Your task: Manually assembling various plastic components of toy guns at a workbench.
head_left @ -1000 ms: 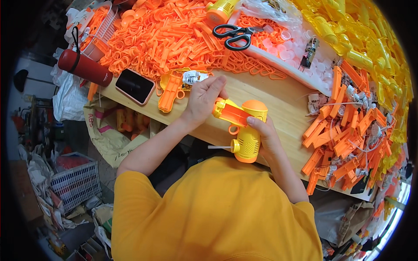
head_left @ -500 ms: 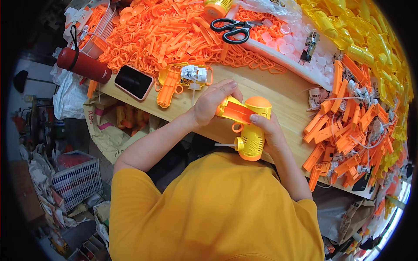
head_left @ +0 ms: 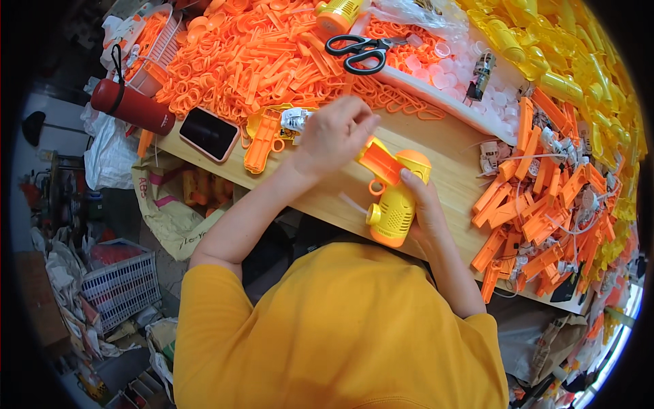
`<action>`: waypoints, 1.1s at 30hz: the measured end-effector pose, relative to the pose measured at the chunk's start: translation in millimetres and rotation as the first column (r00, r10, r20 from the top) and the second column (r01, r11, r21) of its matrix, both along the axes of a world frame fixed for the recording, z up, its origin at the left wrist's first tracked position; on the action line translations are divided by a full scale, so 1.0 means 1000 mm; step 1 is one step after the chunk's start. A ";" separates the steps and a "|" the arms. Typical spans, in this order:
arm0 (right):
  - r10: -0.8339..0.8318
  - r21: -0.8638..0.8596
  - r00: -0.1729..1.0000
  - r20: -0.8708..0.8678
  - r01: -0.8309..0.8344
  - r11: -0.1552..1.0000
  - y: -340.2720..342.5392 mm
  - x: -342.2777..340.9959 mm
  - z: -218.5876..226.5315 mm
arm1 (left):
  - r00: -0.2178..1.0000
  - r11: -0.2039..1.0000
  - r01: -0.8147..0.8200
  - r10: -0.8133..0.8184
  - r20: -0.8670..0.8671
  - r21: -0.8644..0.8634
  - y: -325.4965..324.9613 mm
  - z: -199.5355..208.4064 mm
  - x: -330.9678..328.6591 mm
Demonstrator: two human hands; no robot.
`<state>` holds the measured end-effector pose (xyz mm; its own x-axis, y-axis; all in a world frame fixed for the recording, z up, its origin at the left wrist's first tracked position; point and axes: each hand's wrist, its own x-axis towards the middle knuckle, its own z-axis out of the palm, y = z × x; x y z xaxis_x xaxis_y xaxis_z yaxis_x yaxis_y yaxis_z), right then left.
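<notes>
- Right now my right hand (head_left: pixel 424 204) wraps the yellow toy body (head_left: pixel 394 211) from its right side; fingers curled shut around it, index fingertip up on the rounded top near the orange part.
- Toy body sits over the near edge of the wooden table (head_left: pixel 449 150), upright-ish, grille face toward me, thin white wire trailing off its left.
- My left hand (head_left: pixel 334 133) is above and left of the toy, fingers bunched into a pinch right at the upper end of the orange part (head_left: pixel 381 163). Fingertips touch or nearly touch it; can't tell whether anything small sits in the pinch.
- Orange part sits tilted on the toy's top, between my two hands.
- Left of my left hand: loose orange shell half (head_left: pixel 262 140) flat on the table, then a dark phone (head_left: pixel 208 133).
- Beyond: big heap of orange plastic pieces (head_left: pixel 266 54), black scissors (head_left: pixel 364 51) on it.
- Right side: pile of orange housings (head_left: pixel 538 177) with wires.
- Red cylinder (head_left: pixel 133 108) at the table's far left.
</notes>
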<state>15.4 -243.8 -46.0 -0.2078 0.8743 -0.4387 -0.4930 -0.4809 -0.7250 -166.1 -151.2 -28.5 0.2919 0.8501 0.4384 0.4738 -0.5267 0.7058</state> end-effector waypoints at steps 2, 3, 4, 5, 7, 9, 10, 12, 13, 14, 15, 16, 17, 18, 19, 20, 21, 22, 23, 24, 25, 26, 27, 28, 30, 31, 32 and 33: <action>-0.061 -0.044 0.998 -0.021 0.060 0.997 0.002 0.006 -0.004 | 0.977 0.989 -0.113 0.127 -0.169 0.090 0.021 -0.003 -0.010; -0.119 -0.091 0.992 -0.040 0.115 0.989 0.003 0.009 -0.005 | 0.910 0.958 -0.211 0.266 -0.319 0.197 0.029 -0.004 -0.012; -0.138 -0.112 0.989 -0.057 0.131 0.985 0.002 0.010 -0.005 | 0.908 0.956 -0.213 0.270 -0.320 0.200 0.036 -0.006 -0.013; -0.135 -0.109 0.989 -0.058 0.129 0.986 0.002 0.010 -0.006 | 0.855 0.949 -0.262 0.313 -0.414 0.177 0.043 -0.009 -0.014; -0.165 -0.114 0.986 -0.034 0.160 0.981 0.000 0.012 -0.007 | 0.793 0.938 -0.308 0.345 -0.502 0.159 0.053 -0.010 -0.011; -0.166 -0.127 0.985 -0.045 0.159 0.979 -0.004 0.013 -0.009 | 0.722 0.940 -0.292 0.338 -0.603 0.178 0.060 -0.010 -0.004; -0.159 -0.141 0.985 -0.060 0.149 0.979 -0.005 0.013 -0.011 | 0.722 0.940 -0.291 0.338 -0.604 0.179 0.063 -0.010 -0.004; -0.155 -0.134 0.986 -0.054 0.147 0.980 -0.005 0.013 -0.013 | 0.664 0.942 -0.319 0.302 -0.684 0.106 0.069 -0.009 -0.005; -0.153 -0.129 0.987 -0.045 0.147 0.981 -0.006 0.013 -0.014 | 0.664 0.942 -0.317 0.301 -0.684 0.106 0.072 -0.009 -0.007; -0.155 -0.129 0.987 -0.046 0.148 0.981 -0.006 0.014 -0.014 | 0.730 0.944 -0.323 0.291 -0.619 0.064 0.074 -0.010 -0.010; -0.150 -0.129 0.987 -0.051 0.142 0.981 -0.006 0.014 -0.014 | 0.788 0.946 -0.325 0.283 -0.546 0.021 0.076 -0.010 -0.011; -0.145 -0.130 0.988 -0.055 0.136 0.982 -0.006 0.014 -0.014 | 0.788 0.946 -0.324 0.282 -0.547 0.021 0.076 -0.007 -0.008; -0.145 -0.130 0.988 -0.056 0.137 0.982 -0.006 0.014 -0.014 | 0.755 0.928 -0.372 0.302 -0.582 -0.001 0.077 -0.002 -0.003; -0.142 -0.120 0.989 -0.048 0.135 0.983 -0.006 0.014 -0.014 | 0.720 0.908 -0.419 0.318 -0.616 -0.021 0.077 0.000 0.001; -0.134 -0.108 0.990 -0.040 0.129 0.986 -0.006 0.013 -0.013 | 0.718 0.906 -0.422 0.323 -0.616 -0.018 0.079 -0.002 0.001; -0.130 -0.105 0.991 -0.041 0.125 0.987 -0.006 0.012 -0.012 | 0.730 0.904 -0.425 0.369 -0.575 0.042 0.082 -0.009 0.000; -0.130 -0.106 0.991 -0.038 0.125 0.986 -0.007 0.011 -0.011 | 0.740 0.898 -0.429 0.413 -0.531 0.100 0.084 -0.013 -0.001; -0.136 -0.108 0.990 -0.032 0.131 0.985 -0.007 0.012 -0.011 | 0.742 0.899 -0.427 0.411 -0.529 0.100 0.085 -0.015 0.000; -0.138 -0.108 0.990 -0.031 0.134 0.985 -0.007 0.013 -0.012 | 0.773 0.891 -0.438 0.440 -0.457 0.117 0.086 -0.016 -0.001; -0.138 -0.120 0.990 -0.037 0.133 0.984 -0.008 0.014 -0.013 | 0.799 0.883 -0.450 0.464 -0.382 0.133 0.087 -0.018 -0.001; -0.137 -0.131 0.990 -0.045 0.130 0.983 -0.008 0.014 -0.014 | 0.800 0.884 -0.449 0.464 -0.381 0.133 0.089 -0.019 -0.003; -0.138 -0.131 0.989 -0.045 0.131 0.983 -0.008 0.015 -0.016 | 0.837 0.865 -0.499 0.498 -0.228 0.057 0.091 -0.022 -0.006; -0.149 -0.156 0.986 -0.074 0.136 0.978 -0.008 0.017 -0.018 | 0.845 0.845 -0.533 0.531 -0.070 -0.027 0.093 -0.025 -0.010; -0.159 -0.183 0.982 -0.105 0.138 0.973 -0.008 0.017 -0.020 | 0.859 0.857 -0.502 0.510 0.051 -0.119 0.099 -0.024 -0.014; -0.166 -0.208 0.978 -0.125 0.138 0.968 -0.008 0.016 -0.014 | 0.841 0.843 -0.480 0.521 0.147 -0.244 0.105 -0.024 -0.024; -0.174 -0.232 0.974 -0.142 0.138 0.963 -0.007 0.016 -0.012 | 0.809 0.823 -0.437 0.536 0.240 -0.363 0.107 -0.023 -0.026; -0.173 -0.232 0.974 -0.143 0.137 0.963 -0.006 0.015 -0.012 | 0.796 0.832 -0.393 0.521 0.307 -0.393 0.108 -0.021 -0.026; -0.166 -0.228 0.974 -0.152 0.128 0.965 -0.006 0.015 -0.012 | 0.796 0.831 -0.394 0.522 0.306 -0.392 0.108 -0.021 -0.027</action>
